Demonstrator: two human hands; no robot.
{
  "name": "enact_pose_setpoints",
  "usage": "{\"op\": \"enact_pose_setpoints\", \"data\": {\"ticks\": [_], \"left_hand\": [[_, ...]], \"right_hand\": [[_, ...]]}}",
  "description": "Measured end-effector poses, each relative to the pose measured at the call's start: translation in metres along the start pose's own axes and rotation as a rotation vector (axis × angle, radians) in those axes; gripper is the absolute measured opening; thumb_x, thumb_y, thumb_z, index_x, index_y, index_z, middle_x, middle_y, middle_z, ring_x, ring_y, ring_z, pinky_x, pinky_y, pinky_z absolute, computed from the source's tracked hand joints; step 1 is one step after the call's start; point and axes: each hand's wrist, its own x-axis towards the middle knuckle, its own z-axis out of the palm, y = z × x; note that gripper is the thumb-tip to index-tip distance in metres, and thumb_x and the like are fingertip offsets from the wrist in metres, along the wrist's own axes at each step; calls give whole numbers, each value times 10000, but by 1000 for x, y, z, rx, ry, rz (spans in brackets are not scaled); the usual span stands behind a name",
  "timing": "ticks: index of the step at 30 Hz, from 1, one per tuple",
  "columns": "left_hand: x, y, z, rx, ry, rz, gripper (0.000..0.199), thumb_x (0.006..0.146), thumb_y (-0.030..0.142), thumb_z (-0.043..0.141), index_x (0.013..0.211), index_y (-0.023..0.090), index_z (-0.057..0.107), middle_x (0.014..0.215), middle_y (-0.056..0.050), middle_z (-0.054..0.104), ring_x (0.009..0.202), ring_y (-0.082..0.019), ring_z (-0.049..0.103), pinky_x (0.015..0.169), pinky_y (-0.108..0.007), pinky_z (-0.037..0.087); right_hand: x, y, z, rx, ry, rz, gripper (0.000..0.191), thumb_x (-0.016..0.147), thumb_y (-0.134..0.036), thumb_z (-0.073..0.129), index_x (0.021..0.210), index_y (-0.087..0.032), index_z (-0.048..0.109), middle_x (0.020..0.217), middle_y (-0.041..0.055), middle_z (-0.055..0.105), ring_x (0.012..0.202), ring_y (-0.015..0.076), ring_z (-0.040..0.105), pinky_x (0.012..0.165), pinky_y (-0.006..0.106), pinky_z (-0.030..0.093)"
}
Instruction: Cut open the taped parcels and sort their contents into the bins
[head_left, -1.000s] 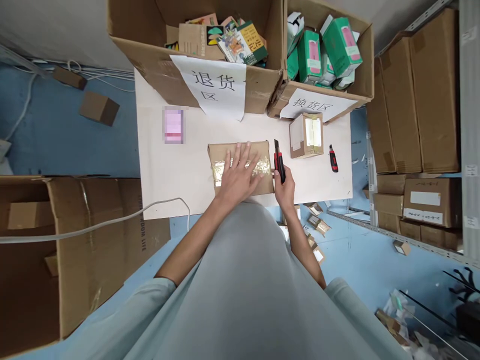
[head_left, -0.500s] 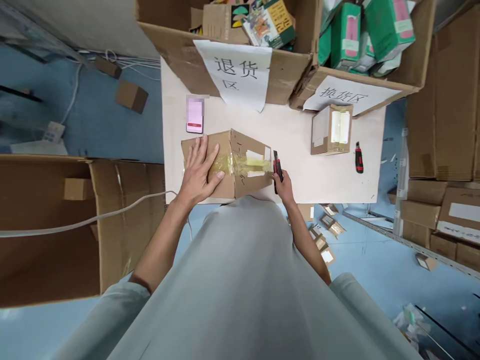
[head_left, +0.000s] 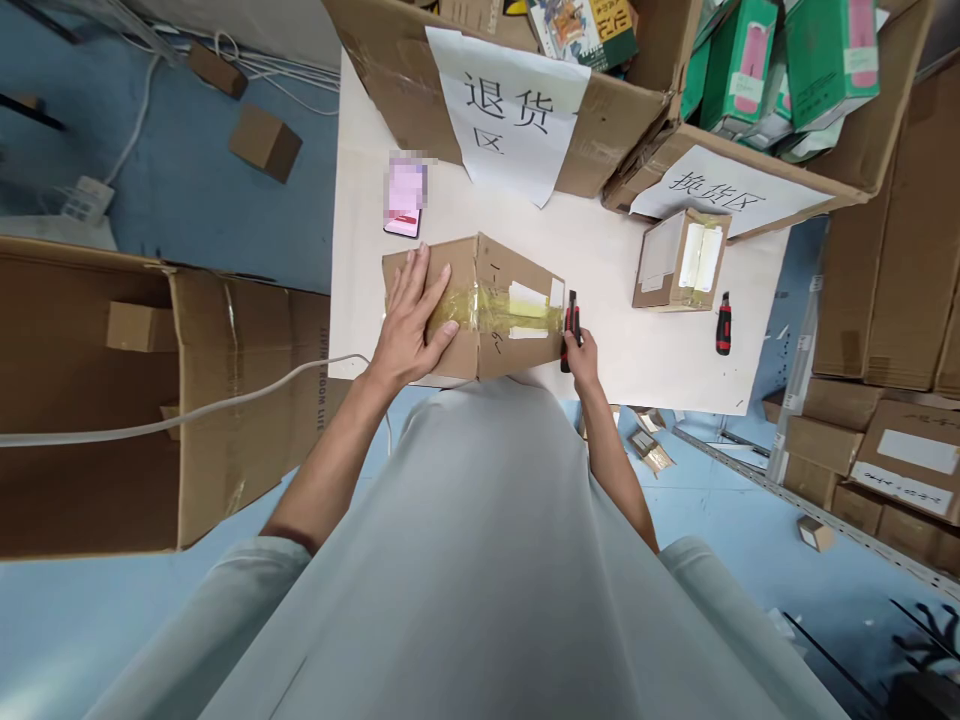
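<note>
A taped cardboard box (head_left: 499, 355) sits at the near edge of the white table, with yellowish clear tape and white labels on its right side. My left hand (head_left: 411, 325) lies on the box's left part, fingers spread across the cardboard and tape. In my right hand (head_left: 583, 358) is a black and red box cutter (head_left: 571, 318), held upright close to the box's right end. Whether its blade touches the cardboard I cannot tell.
Behind stand two large open cartons with paper signs, one holding books (head_left: 581, 35), the other green boxes (head_left: 750, 70). A phone (head_left: 405, 200), a smaller taped box (head_left: 682, 262) and a second box cutter (head_left: 723, 325) lie on the table (head_left: 615, 385). A cable (head_left: 247, 405) crosses at left.
The view has shifted and turned slightly, so everything sits differently in the picture. Both hands keep their places, the left on the box, the right holding the box cutter at its right end.
</note>
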Motion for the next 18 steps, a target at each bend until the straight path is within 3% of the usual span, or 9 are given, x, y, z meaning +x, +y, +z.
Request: {"op": "enact_pose_setpoints", "data": {"ticks": [5,9,12,15,18], "left_hand": [[-7,-10,44,-117,19,-18,879,1105,818,314,1841,346,219,1930,-73,124,1785,-389,100,1438,-620,151],[-16,-19,80,-217,-45,-134,806,1152,715,303,1832,282,278,1901,-85,248,1762,-318,254,1437,-506,247],[-27,-28,95,-259,-108,-300,757,1154,640,369,1812,269,344,1794,-88,486,1650,-328,492,1367,-504,405],[-34,-37,98,-291,-142,-439,698,1136,590,426,1748,258,483,1578,-103,714,1427,-358,707,1251,-550,531],[-23,-46,90,-362,-34,-460,669,1127,612,456,1668,241,587,1589,-133,702,1358,-332,743,1219,-533,560]], "right_hand": [[-2,-3,-59,-172,195,-95,408,1008,-456,489,1259,-177,649,1259,166,769,1159,282,691,1077,421,540],[-8,-13,-90,-316,286,-122,426,1048,-457,454,1328,-194,637,1280,169,771,1158,300,709,1045,429,558],[-13,-21,-90,-376,299,-143,439,1066,-450,438,1368,-194,627,1294,178,778,1159,312,728,1027,427,568],[-21,-32,-83,-434,282,-156,450,1081,-445,428,1401,-196,623,1254,181,800,1114,329,759,983,424,582],[-40,-50,-77,-476,313,-178,488,1113,-466,391,1459,-193,601,1185,175,820,1035,332,790,934,418,600]]}}
